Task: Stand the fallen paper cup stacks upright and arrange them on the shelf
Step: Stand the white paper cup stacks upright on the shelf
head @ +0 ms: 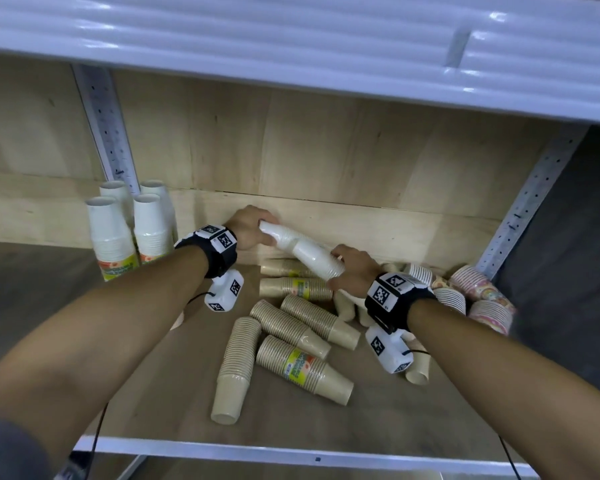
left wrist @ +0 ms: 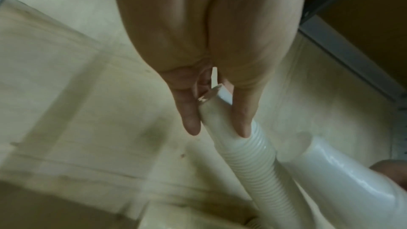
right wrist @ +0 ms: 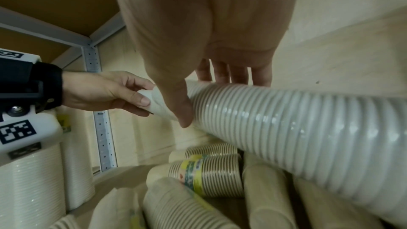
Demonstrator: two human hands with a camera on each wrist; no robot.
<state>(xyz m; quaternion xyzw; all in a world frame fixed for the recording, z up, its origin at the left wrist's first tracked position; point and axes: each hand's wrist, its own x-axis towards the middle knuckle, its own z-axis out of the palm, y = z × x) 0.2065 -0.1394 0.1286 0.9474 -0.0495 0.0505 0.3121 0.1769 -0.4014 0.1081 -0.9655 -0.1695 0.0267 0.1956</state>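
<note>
A long white paper cup stack (head: 305, 254) is held at a slant above the shelf board (head: 361, 417), near the back wall. My left hand (head: 250, 226) grips its narrow far-left end; in the left wrist view the fingers of this hand (left wrist: 218, 128) pinch the stack (left wrist: 246, 159). My right hand (head: 352, 271) wraps the stack's wide lower end, thumb on one side and fingers on the other (right wrist: 209, 100) of the ribbed stack (right wrist: 286, 128). Several brown stacks (head: 302, 365) lie fallen below. Several white stacks (head: 111, 237) stand upright at the back left.
Pink patterned cup stacks (head: 489, 306) lie against the right post (head: 534, 202). A low upper shelf (head: 291, 46) hangs overhead. A perforated metal post (head: 108, 126) runs behind the upright stacks. One brown stack (head: 236, 368) reaches toward the shelf's front edge (head: 291, 452).
</note>
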